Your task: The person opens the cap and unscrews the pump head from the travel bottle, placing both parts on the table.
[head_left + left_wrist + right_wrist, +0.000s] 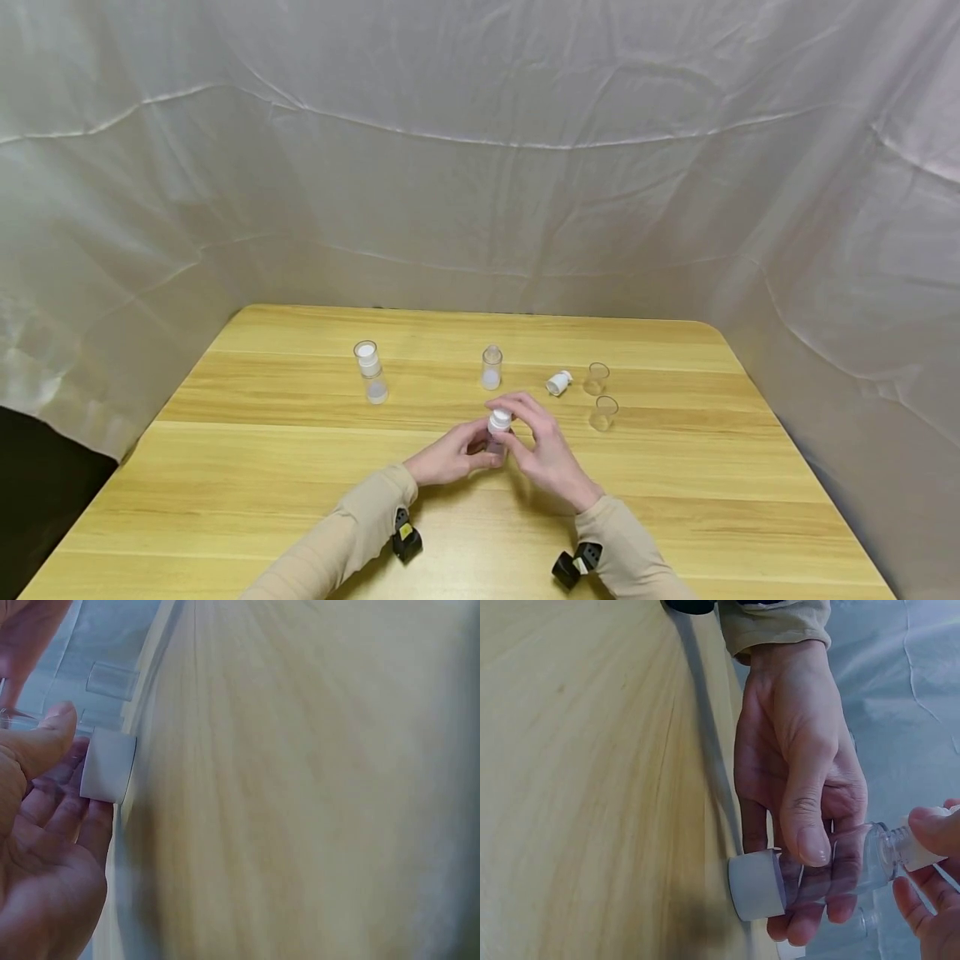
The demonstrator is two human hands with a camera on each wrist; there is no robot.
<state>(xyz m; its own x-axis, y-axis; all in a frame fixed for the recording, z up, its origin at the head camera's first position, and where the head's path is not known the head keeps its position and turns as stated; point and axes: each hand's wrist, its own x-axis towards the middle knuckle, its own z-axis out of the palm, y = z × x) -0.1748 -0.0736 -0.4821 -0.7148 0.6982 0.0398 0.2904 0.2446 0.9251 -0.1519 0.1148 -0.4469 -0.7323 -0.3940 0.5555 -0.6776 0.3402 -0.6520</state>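
A small clear pump bottle (494, 447) with a white base (756, 885) stands upright near the middle of the table. My left hand (450, 454) grips its clear body, thumb on one side and fingers on the other. At the bottle's neck, my right hand (543, 450) pinches a white pump top (499, 419) between thumb and fingers. In the right wrist view the pump top meets the threaded neck; whether it is screwed tight cannot be seen. The white base (109, 766) also shows beyond the left fingers in the left wrist view.
Back left stands another bottle (375, 387) with a white top and clear cap. An open clear bottle (491, 367) stands behind my hands. To its right lies a loose white pump top (558, 382), beside two clear caps (597, 380). Pale cloth (480, 208) hangs around the table.
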